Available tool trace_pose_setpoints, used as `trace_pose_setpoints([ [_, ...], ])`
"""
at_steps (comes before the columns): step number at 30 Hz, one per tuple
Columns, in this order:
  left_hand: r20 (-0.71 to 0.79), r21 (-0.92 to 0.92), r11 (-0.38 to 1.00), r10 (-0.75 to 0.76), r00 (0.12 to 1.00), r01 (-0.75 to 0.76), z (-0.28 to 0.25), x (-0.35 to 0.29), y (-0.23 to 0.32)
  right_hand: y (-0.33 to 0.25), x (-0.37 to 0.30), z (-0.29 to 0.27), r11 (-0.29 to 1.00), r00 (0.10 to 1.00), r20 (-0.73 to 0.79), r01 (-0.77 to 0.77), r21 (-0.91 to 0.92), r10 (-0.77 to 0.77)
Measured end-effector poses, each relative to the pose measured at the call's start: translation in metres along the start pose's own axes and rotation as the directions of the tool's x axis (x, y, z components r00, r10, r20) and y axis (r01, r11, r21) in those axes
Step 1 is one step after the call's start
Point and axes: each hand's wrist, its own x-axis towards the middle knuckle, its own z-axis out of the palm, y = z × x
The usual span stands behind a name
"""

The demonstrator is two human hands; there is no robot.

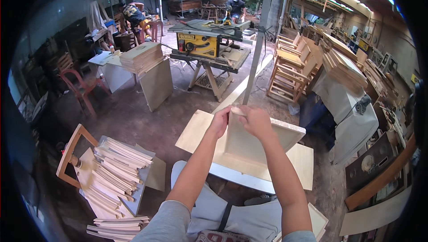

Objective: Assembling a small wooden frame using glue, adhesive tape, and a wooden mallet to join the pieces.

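From where I stand, I see the pale wooden panel (256,146) directly before the person, standing at a slant upon a flat wooden board (298,162), which lies above a white surface (243,178). The left hand (219,122) has its fingers bent around the far upper corner of the panel and grasps it there. The right hand (256,121) is at this same corner, just beside the left, with its fingers curled; whether it clasps the panel or some small piece, I cannot tell, because the hand itself covers this place. In my judgement the panel is stiff and rather light for its breadth, dry and not slippery, but its thin edges and corners could chip if they are knocked. It would be safest to take it by two opposite edges, with the palms flat, rather than by one corner only. To the left lies a pile of curved wooden slats (117,167), and farther away stands a yellow table saw (198,46).
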Motion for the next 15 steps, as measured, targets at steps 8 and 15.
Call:
trace_pose_setpoints([
  [8, 0.047, -0.092, 0.994, 0.055, 0.997, -0.050, -0.007, 0.001, -0.016, -0.004, -0.011, 0.012, 0.996, 0.984, -0.163, 0.054, -0.074, -0.066],
  [15, -0.026, -0.144, 0.984, 0.106, 0.994, -0.109, -0.013, -0.002, -0.021, -0.010, -0.007, 0.014, 0.994, 0.977, -0.185, 0.105, -0.029, -0.109],
])
